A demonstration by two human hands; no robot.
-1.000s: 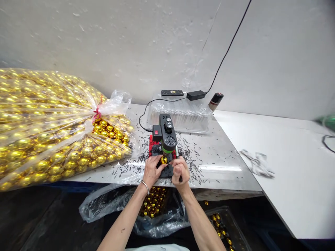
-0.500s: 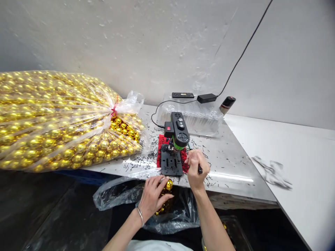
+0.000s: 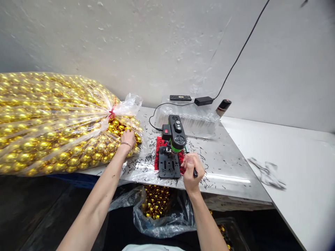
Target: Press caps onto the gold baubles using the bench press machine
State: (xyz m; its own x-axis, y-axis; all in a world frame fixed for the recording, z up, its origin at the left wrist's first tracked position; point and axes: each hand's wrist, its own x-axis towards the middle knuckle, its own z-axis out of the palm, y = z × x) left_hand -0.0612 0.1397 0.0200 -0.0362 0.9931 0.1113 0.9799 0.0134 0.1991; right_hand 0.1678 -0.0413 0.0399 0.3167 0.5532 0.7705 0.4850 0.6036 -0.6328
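My left hand point(image 3: 128, 138) reaches among the loose shiny gold balls point(image 3: 115, 126) at the open end of a big clear bag point(image 3: 65, 139). Its fingers curl down into the balls; whatever they hold is hidden. My right hand point(image 3: 193, 170) is wrapped around the black-tipped lever point(image 3: 195, 173) of a small bench press point(image 3: 176, 130). The press has a black head, a green band and a slotted black base plate point(image 3: 169, 169), with no ball on the plate. Below the table edge, a clear plastic bag point(image 3: 162, 228) holds more gold balls point(image 3: 156, 202).
Small black bits point(image 3: 142, 158) litter the metal tabletop point(image 3: 230, 174), and a red mat point(image 3: 158, 153) lies under the press. Behind stand a clear plastic tray point(image 3: 193, 122), a power adapter point(image 3: 203, 101) with its cable, and a dark-capped can point(image 3: 223, 106). Gloves point(image 3: 268, 172) lie at right.
My left hand has moved from the lap bag by the base plate, up and left to the balls in the big bag. My right hand keeps its grip on the lever.
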